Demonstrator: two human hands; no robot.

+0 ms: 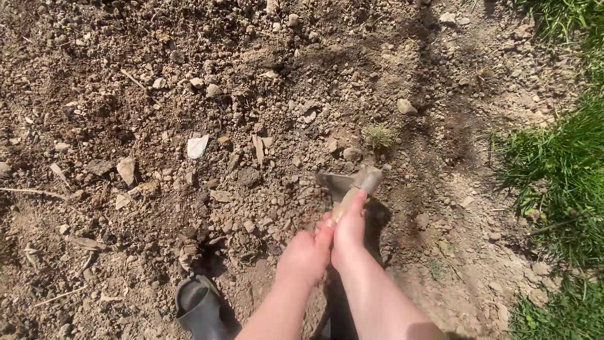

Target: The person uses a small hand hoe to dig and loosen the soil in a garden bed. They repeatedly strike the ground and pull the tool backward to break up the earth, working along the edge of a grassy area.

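1. Both hands, left hand [306,252] and right hand [348,234], clenched a wooden handle [352,195] at lower centre.
2. Its hoe blade [336,184] met the clumpy soil [220,113] mid-frame.
3. A dark boot [198,308] stood lower left; grass [560,164] lined the right.

1. The hoe handle [345,203] is mostly hidden under the left hand [306,254] and right hand [350,230]; only a short pale stretch shows.
2. The hoe blade [336,184] is motion-blurred, and its edge cannot be made out against the soil [189,94].
3. Both forearms are cut off by the bottom edge.
4. The dark rubber boot [200,308] is cropped at the bottom edge, showing only its toe.
5. The grass [560,164] runs off the right edge.
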